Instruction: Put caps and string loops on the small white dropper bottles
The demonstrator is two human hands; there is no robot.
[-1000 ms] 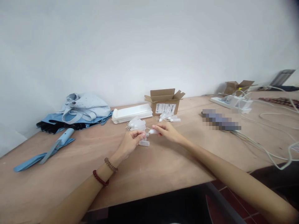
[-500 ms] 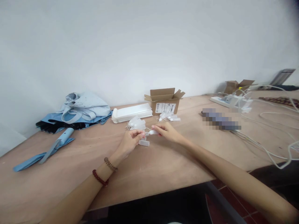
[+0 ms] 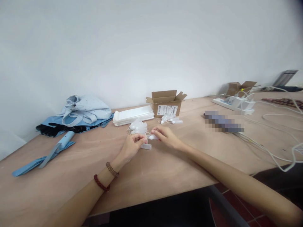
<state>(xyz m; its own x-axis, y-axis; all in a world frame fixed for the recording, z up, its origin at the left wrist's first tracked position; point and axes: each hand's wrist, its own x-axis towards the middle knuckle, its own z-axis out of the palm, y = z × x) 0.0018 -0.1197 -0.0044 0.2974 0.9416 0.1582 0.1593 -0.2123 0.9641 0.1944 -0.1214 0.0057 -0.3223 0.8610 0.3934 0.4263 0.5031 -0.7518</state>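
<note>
My right hand [image 3: 167, 137] is closed in a pinch around a small white plastic bottle [image 3: 153, 137], whose narrow tip points left. A thin loop of cord shows just above that tip. Close to it, the fingertips of my left hand [image 3: 132, 145] are pressed together, and whatever lies between them is too small to make out. A translucent, tube-like piece [image 3: 147, 146] lies on the table, partly hidden by my left fingers. Behind that hand is a pile of similar white bottles [image 3: 138, 126] with cords. A smaller group of bottles [image 3: 171, 119] lies farther right.
An open cardboard box [image 3: 167, 104] stands by the wall beside a stack of white envelopes [image 3: 133, 115]. To the left lie a blue umbrella [image 3: 63, 142] and a pale blue cloth bag [image 3: 84, 108]. A power strip [image 3: 233, 104] with white cables is at right, near a blurred-out object [image 3: 222, 121].
My right hand has shifted slightly left and tipped, bringing the bottle a little lower. My left hand stays almost in place, still pinched.
</note>
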